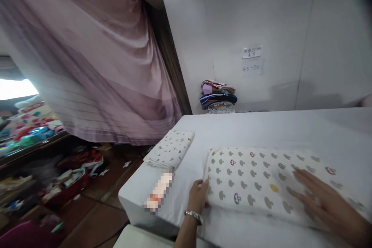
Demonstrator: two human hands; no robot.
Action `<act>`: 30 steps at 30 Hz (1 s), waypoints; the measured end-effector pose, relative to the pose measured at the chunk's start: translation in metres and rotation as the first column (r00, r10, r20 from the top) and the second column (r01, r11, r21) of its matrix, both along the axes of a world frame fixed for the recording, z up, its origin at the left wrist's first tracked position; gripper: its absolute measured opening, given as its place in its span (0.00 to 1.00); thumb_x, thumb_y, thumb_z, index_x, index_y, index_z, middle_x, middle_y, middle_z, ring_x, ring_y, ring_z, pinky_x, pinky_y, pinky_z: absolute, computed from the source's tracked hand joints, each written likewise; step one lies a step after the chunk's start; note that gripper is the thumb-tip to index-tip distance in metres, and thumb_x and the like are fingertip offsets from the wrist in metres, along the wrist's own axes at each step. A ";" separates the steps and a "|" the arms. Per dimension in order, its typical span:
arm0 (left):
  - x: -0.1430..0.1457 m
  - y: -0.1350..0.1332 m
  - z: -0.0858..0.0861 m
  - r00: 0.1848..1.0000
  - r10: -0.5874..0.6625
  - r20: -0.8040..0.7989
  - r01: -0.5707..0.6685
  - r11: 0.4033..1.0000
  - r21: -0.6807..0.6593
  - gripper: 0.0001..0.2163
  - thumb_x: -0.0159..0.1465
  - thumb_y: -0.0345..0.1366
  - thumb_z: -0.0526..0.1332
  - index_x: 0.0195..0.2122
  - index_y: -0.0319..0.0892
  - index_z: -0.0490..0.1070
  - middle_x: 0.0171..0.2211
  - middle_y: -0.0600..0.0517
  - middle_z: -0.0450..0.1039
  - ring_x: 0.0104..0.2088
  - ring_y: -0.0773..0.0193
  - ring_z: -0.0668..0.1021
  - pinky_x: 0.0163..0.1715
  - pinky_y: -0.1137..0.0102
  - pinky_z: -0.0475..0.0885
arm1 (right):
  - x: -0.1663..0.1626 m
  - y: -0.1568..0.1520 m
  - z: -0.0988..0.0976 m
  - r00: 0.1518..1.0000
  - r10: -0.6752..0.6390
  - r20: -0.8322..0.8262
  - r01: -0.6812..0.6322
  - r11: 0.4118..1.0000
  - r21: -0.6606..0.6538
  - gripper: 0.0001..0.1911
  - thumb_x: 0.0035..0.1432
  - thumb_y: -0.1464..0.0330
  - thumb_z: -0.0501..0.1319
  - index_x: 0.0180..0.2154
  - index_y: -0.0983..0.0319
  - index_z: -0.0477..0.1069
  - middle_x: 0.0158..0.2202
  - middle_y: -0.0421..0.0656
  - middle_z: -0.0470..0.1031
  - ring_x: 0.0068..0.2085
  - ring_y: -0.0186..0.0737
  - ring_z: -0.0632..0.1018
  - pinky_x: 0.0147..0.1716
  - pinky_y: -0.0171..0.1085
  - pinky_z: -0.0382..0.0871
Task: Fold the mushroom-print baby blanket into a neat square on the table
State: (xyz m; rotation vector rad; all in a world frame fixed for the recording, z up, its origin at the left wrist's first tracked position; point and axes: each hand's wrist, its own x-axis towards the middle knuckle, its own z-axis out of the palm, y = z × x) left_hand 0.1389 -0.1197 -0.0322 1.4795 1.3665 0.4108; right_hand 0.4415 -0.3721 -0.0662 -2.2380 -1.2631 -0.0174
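Observation:
A folded white cloth with a mushroom print (261,180) lies on the white table (261,128) in front of me. My left hand (199,197), with a metal watch on the wrist, touches the cloth's left edge, fingers curled against it. My right hand (322,197) lies flat on top of the cloth at its right part, fingers stretched out and apart, a little blurred. Neither hand holds anything up.
A second folded white printed cloth (171,148) lies at the table's left corner. A stack of folded fabrics (217,97) sits by the far wall. A mauve curtain (95,66) hangs left. Colourful clutter (66,178) covers the floor and a low shelf at left.

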 end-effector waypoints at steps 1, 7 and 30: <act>-0.001 0.000 -0.002 1.000 -0.010 -0.019 0.011 0.999 0.040 0.18 0.61 0.46 0.50 0.46 0.40 0.61 0.31 0.49 0.72 0.24 0.65 0.74 0.19 0.72 0.66 | -0.021 0.019 0.010 0.995 0.096 0.036 -0.094 0.994 -0.048 0.35 0.53 0.48 0.49 0.61 0.51 0.50 0.63 0.37 0.46 0.62 0.49 0.51 0.61 0.49 0.48; -0.011 -0.001 -0.004 0.957 -0.054 -0.285 0.155 0.927 0.343 0.19 0.61 0.41 0.51 0.51 0.37 0.60 0.29 0.49 0.74 0.34 0.61 0.75 0.33 0.71 0.64 | -0.092 0.080 0.006 0.831 0.556 0.019 -0.532 0.805 -0.262 0.34 0.58 0.50 0.47 0.62 0.46 0.35 0.64 0.34 0.40 0.63 0.51 0.46 0.59 0.59 0.43; -0.012 -0.020 0.005 0.902 -0.166 -0.398 0.334 0.853 0.401 0.14 0.63 0.42 0.47 0.45 0.44 0.66 0.32 0.50 0.75 0.33 0.61 0.76 0.30 0.71 0.61 | -0.087 0.229 0.005 0.897 0.439 0.050 -0.401 0.858 -0.321 0.34 0.59 0.48 0.42 0.60 0.59 0.52 0.63 0.44 0.47 0.63 0.48 0.48 0.60 0.53 0.42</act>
